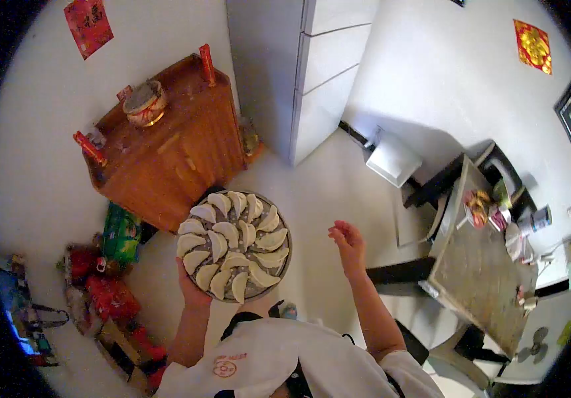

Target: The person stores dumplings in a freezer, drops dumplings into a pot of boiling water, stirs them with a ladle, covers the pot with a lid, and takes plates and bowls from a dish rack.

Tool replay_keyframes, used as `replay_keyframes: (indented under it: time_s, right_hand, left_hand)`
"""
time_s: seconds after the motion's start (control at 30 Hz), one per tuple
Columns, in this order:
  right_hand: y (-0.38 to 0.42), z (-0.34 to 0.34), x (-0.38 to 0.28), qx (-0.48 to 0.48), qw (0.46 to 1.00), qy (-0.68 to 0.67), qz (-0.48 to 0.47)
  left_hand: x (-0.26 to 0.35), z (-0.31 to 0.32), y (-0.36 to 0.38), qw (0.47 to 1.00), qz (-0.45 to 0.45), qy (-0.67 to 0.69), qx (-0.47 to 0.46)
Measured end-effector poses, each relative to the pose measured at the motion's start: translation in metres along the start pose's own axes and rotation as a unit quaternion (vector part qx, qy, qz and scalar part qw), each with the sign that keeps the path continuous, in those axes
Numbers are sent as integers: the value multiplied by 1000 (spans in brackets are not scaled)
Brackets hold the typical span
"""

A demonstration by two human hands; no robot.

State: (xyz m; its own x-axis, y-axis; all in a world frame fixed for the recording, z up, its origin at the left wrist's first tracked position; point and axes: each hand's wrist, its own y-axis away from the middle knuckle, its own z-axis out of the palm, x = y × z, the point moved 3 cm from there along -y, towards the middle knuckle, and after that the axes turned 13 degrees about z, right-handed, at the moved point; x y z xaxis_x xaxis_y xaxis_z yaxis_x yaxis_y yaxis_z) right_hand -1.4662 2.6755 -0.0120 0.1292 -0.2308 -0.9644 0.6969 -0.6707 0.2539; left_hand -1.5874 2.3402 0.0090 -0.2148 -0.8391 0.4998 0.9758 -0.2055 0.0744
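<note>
My left hand (pixel 194 290) grips the lower left edge of a round tray (pixel 285 224), its fingers partly hidden beneath. Crescent-shaped, pale dumplings (pixel 227 233) lie on the tray in rings, several around the rim and several in the middle. To the right of the tray, my right hand (pixel 350 249) is raised in the air with its fingers loosely bent and apart. It touches nothing, and bare floor shows around it.
A wooden cabinet (pixel 179 156) bearing a drum-shaped pot (pixel 144 103) stands ahead to the left, beside a tall grey-white fridge (pixel 332 73). Red bags (pixel 111 297) and a cardboard box (pixel 118 345) are at left. A table (pixel 481 278) with food stands at right, with chairs around it.
</note>
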Motion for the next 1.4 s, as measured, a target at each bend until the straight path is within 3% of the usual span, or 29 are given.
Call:
replay_keyframes:
  time_s: [0.07,0.2,0.3,0.37,0.43,0.57,0.7,0.77,0.83,0.97,1.07,1.13,1.2,1.27,1.37,1.4]
  right_hand:
    - [-61,10,-12,-3,999,50,-17]
    - [-127,-41,-71,-38,994,101,14]
    - [-175,-47,-95,-33,939,317,-128]
    - [-204,-42,-103,-62,900,373,-218]
    - [-229,-33,-108,-87,849,440,-279]
    - [-306,19,-117,-98,735,569,-356]
    - [-418,86,-58,-141,613,656,-417]
    - [-472,114,-30,-146,559,705,-412]
    - [-514,126,-8,-167,507,732,-423]
    - [-560,144,47,-134,317,818,-462]
    - [-551,187,52,-123,376,850,-348]
    - [-532,219,70,-30,385,859,-337]
    - [-538,225,63,-4,366,870,-332]
    - [-502,202,33,-54,304,891,-333]
    - [-459,143,29,-78,383,817,-425]
    - [-446,124,31,-71,418,811,-403]
  left_hand:
    - [-13,24,-42,1000,7,-6,-3]
    - [-69,96,-76,999,28,-15,-37]
    - [-97,110,-105,997,41,-17,-66]
    - [-102,112,-114,994,53,-21,-94]
    - [-103,108,-119,992,73,-21,-101]
    - [-107,110,-124,993,117,-7,24]
    - [-124,86,-127,992,99,-3,77]
    - [-143,105,-130,967,132,-20,216]
    - [-164,98,-129,967,168,-48,184]
    - [-189,79,-147,972,164,-35,163]
    - [-192,64,-162,958,155,-17,241]
    - [-172,63,-161,953,146,-19,266]
    - [-176,71,-186,964,144,-42,218]
    - [-177,74,-193,971,119,-42,205]
    - [-176,72,-197,974,76,-7,214]
    - [-175,59,-202,977,63,2,203]
